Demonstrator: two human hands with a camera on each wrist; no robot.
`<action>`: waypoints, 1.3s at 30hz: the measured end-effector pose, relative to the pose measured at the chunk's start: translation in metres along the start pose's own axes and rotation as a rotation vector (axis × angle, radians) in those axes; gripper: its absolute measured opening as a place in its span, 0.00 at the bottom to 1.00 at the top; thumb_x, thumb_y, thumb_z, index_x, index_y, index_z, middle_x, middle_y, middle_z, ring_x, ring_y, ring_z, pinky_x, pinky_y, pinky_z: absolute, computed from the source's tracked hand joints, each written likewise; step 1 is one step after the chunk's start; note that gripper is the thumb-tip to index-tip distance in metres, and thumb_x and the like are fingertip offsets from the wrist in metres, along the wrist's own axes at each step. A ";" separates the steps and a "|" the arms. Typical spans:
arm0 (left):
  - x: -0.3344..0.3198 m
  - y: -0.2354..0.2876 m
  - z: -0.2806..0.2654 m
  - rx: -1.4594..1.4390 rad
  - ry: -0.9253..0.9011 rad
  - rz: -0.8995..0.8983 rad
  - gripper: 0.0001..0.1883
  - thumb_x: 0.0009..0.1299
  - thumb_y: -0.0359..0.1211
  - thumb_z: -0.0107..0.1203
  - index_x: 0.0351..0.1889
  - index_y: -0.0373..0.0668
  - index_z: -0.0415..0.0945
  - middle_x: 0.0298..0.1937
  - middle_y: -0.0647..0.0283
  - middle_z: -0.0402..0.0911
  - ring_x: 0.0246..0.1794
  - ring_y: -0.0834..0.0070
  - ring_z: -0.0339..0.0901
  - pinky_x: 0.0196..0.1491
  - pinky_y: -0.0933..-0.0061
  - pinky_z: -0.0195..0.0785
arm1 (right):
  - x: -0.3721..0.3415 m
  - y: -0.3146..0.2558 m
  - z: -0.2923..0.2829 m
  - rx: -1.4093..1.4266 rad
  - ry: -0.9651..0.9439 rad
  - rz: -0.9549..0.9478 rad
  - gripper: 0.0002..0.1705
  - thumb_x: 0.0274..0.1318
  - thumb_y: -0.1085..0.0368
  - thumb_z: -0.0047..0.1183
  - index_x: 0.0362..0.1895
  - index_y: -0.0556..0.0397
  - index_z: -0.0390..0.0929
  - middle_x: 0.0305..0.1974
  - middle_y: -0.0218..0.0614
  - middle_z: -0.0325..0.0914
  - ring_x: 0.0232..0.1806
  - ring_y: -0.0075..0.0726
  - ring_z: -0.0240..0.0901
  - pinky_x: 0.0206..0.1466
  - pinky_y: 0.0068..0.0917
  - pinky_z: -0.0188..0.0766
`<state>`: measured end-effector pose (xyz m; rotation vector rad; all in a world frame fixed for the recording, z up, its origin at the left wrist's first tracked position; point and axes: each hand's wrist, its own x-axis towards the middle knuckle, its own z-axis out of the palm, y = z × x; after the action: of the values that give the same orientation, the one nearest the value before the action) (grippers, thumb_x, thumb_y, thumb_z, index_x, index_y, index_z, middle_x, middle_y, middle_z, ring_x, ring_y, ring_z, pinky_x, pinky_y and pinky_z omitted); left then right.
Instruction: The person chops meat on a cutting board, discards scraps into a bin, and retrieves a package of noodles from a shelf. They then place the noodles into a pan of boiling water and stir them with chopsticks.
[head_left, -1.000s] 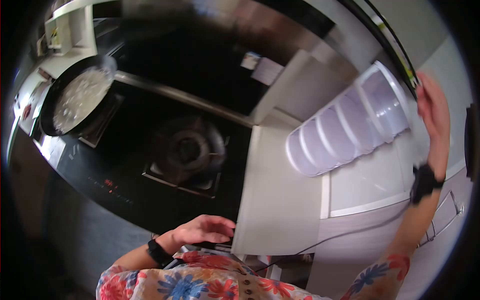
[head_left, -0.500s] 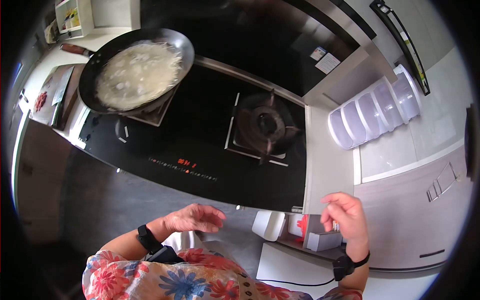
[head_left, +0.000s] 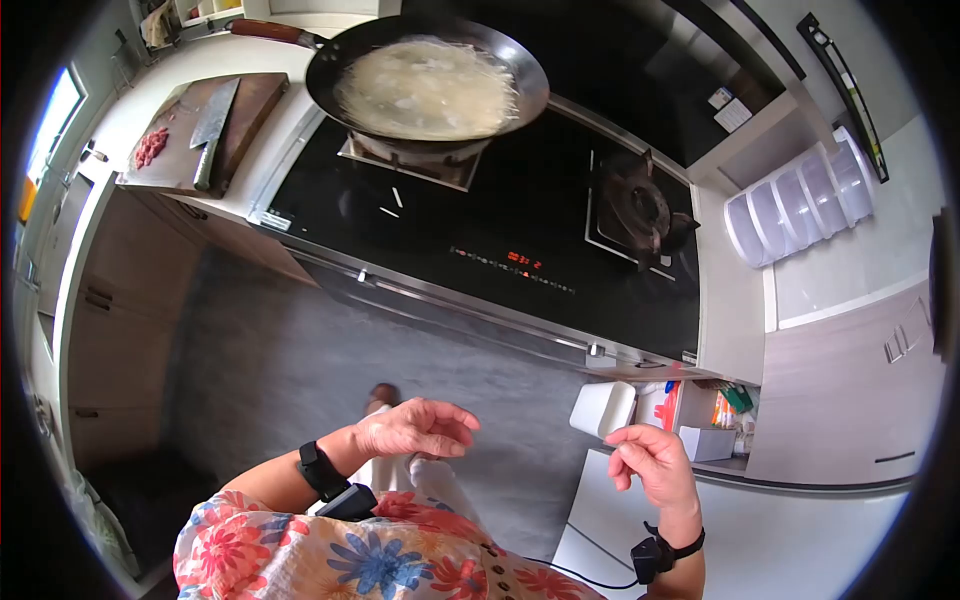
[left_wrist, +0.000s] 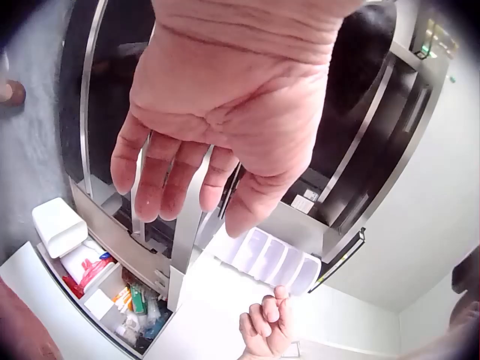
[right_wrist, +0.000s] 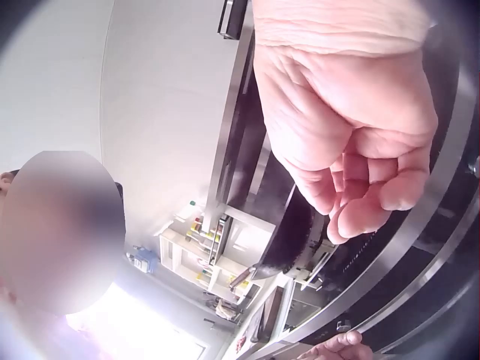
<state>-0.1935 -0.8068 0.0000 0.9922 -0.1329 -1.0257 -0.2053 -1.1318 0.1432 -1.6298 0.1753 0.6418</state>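
My left hand hangs in the air in front of the stove, fingers relaxed and holding nothing; its palm and loosely extended fingers fill the upper left wrist view. My right hand hovers near the open drawer's white bin, its fingers loosely curled around nothing, as the right wrist view also shows. A wok with pale strands in cloudy liquid sits on the left burner. The right burner holds no pan.
A cutting board with a cleaver and chopped red meat lies left of the stove. White tiered compartments hang on the right wall. The open drawer holds a white box and packets. Grey floor lies below.
The head view has swung left, bringing the wok and board further in. My right hand has come down from beside the black wall rail to near the drawer. My left hand stays relaxed.
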 end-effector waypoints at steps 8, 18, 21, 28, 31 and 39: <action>-0.129 0.041 -0.103 -0.007 0.042 0.159 0.19 0.63 0.27 0.58 0.53 0.41 0.72 0.41 0.69 0.77 0.42 0.82 0.73 0.49 0.79 0.67 | 0.047 -0.008 0.154 0.059 -0.047 0.054 0.09 0.63 0.67 0.47 0.43 0.58 0.76 0.25 0.35 0.76 0.20 0.22 0.70 0.24 0.17 0.69; -0.395 0.123 -0.291 -0.094 0.463 0.397 0.18 0.63 0.27 0.59 0.51 0.41 0.72 0.43 0.66 0.77 0.45 0.81 0.73 0.52 0.78 0.67 | 0.194 -0.073 0.415 0.105 -0.365 0.148 0.10 0.60 0.68 0.47 0.43 0.60 0.76 0.26 0.36 0.77 0.21 0.24 0.72 0.25 0.19 0.70; -0.423 0.141 -0.328 -0.121 0.524 0.452 0.18 0.63 0.28 0.60 0.52 0.41 0.72 0.43 0.65 0.77 0.45 0.80 0.74 0.52 0.79 0.67 | 0.224 -0.089 0.448 0.069 -0.380 0.198 0.10 0.60 0.68 0.48 0.43 0.60 0.76 0.26 0.36 0.77 0.21 0.24 0.72 0.25 0.19 0.70; -0.478 0.224 -0.407 -0.017 0.798 0.528 0.18 0.61 0.25 0.59 0.50 0.39 0.73 0.41 0.64 0.79 0.42 0.78 0.77 0.49 0.78 0.70 | 0.296 -0.123 0.484 0.080 -0.406 0.238 0.10 0.61 0.67 0.48 0.44 0.59 0.75 0.27 0.36 0.77 0.21 0.23 0.72 0.25 0.18 0.70; -0.522 0.271 -0.434 0.127 0.966 0.638 0.18 0.61 0.26 0.59 0.50 0.39 0.74 0.38 0.62 0.80 0.38 0.76 0.78 0.42 0.78 0.71 | 0.327 -0.142 0.505 0.097 -0.420 0.198 0.11 0.62 0.67 0.47 0.45 0.59 0.75 0.27 0.36 0.78 0.21 0.23 0.73 0.24 0.18 0.70; -0.631 0.404 -0.546 0.447 1.261 0.716 0.19 0.61 0.34 0.60 0.49 0.36 0.73 0.35 0.61 0.80 0.34 0.75 0.79 0.35 0.77 0.71 | 0.380 -0.188 0.563 0.084 -0.368 0.241 0.11 0.62 0.70 0.44 0.45 0.62 0.73 0.27 0.40 0.77 0.22 0.28 0.73 0.26 0.21 0.73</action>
<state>0.0059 0.0769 0.1959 1.6671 0.3278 0.4010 0.0270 -0.4677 0.0990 -1.3932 0.1269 1.0923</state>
